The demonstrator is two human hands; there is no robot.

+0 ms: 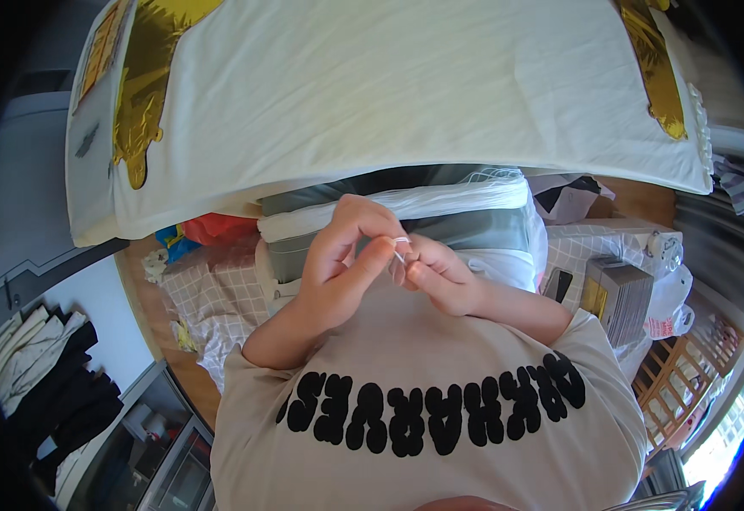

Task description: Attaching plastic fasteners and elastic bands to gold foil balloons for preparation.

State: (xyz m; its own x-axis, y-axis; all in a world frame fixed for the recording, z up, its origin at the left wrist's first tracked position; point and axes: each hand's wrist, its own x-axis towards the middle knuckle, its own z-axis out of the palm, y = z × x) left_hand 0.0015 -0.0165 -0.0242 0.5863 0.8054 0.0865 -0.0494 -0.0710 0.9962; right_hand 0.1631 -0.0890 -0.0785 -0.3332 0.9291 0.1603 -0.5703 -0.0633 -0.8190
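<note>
In front of my chest, my left hand point(348, 260) pinches a thin white string point(400, 253) between thumb and forefinger. Close by on the right, my right hand point(442, 274) has its fingers closed round the same string, and the two sets of fingertips nearly touch. A small loop of the string shows at my left fingertips; the rest is hidden by the fingers. Just beyond the hands lies a long bundle of white strings point(466, 198), stretched across a grey, boxy stack point(496, 230).
A cream cloth point(389, 94) with gold foil pieces point(144, 94) covers the surface ahead. To the right are a phone point(558, 284), a stack of books or boxes point(621, 294) and a white plastic bag point(672, 298). A red bag point(219, 228) and hanging clothes point(35, 366) are at left.
</note>
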